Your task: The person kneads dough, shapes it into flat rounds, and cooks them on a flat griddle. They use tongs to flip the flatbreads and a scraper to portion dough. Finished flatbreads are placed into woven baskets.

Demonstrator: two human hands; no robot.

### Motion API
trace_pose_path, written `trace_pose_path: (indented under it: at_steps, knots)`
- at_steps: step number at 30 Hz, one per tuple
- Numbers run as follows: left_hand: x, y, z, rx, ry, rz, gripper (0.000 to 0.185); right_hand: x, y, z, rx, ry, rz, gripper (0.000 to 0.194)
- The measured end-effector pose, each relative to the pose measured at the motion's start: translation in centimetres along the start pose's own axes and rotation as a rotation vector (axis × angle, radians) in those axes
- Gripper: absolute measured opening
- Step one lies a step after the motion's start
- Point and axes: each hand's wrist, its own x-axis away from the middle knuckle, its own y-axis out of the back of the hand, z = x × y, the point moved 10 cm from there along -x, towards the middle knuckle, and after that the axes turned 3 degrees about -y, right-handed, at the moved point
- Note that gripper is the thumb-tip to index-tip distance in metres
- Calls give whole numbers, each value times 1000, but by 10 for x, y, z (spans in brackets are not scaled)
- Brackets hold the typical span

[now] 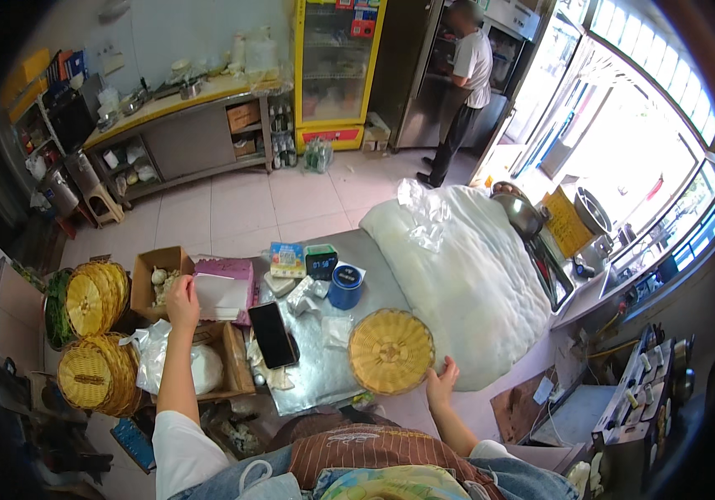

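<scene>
A round woven basket lies at the near edge of the metal table. My right hand is at the basket's lower right rim, its thumb and fingers partly apart; whether it grips the rim is not clear. Out to the left, my left hand is raised over the near edge of a purple box with white paper sheets, beside a cardboard box of garlic. Its fingers are closed together, and whether something thin is between them cannot be told. Below that forearm are white plastic bags and another cardboard box.
Stacks of woven baskets stand at the left. A black phone, a digital timer and a blue tin are on the table. A large white cloth-like cover fills its right side. A person stands at the steel cabinet beyond.
</scene>
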Motion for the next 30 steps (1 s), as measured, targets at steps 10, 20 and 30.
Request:
trace_pose_path:
  at_steps: [10, 20, 30]
  knots:
    - [58, -28, -308, 433, -598, 418, 20, 93, -93, 143, -1038, -536, 1617, 44]
    - [137, -101, -292, 1319, 453, 405, 32, 37, -24, 159, -1145, -162, 1111, 73]
    - [182, -144, -333, 1932, 951, 684, 17, 60, -9, 157, -1172, -304, 1150, 52]
